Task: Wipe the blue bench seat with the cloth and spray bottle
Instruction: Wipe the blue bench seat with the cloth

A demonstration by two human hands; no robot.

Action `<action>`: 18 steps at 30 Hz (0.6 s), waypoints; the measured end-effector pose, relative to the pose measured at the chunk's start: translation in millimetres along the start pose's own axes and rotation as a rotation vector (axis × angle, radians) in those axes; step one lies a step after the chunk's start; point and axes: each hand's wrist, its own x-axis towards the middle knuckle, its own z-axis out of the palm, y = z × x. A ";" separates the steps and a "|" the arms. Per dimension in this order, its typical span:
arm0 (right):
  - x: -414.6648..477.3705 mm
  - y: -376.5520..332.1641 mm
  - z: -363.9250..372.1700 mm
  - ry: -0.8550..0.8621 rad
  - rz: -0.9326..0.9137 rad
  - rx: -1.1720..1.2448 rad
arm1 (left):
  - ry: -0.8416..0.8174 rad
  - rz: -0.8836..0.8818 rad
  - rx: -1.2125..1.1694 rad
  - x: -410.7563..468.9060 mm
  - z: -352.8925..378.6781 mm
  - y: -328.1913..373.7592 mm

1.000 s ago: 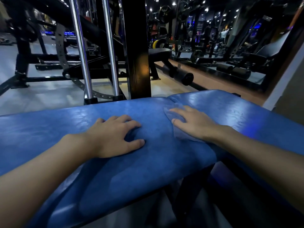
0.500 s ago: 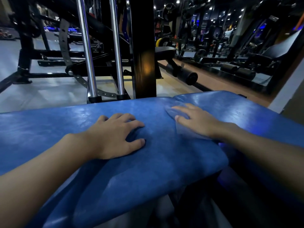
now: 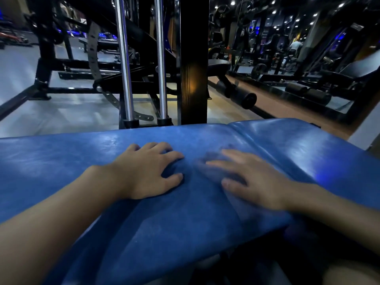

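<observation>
Right hand, fingers flat, presses the cloth; left hand rests spread at its nine o'clock; blue bench seat runs nine-to-three.

Bench seat runs L to R across the front. Both hands flat on top, near the middle: left hand on the L, right hand just R of it, not touching. Cloth lies on the seat under the right hand, sticking out past the fingertips. Pad seam runs behind & R of that hand. Behind the seat: two guide rods stand side by side, upright post just R of them, foam roller further back, R of the post.
</observation>
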 end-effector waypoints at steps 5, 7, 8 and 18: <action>69.7 73.9 11.0 0.019 0.467 0.034 | 0.005 -0.011 -0.004 -0.7 0.3 -0.9; 81.5 79.7 14.6 -0.030 0.556 0.004 | 0.006 -0.022 -0.009 -1.6 -0.3 -1.0; 80.9 75.2 14.8 -0.041 0.550 -0.032 | 0.005 -0.024 -0.016 -1.9 -0.6 -1.5; -6.3 -26.5 2.3 -0.019 -0.120 -0.041 | -0.001 -0.026 -0.019 2.5 -2.7 -4.9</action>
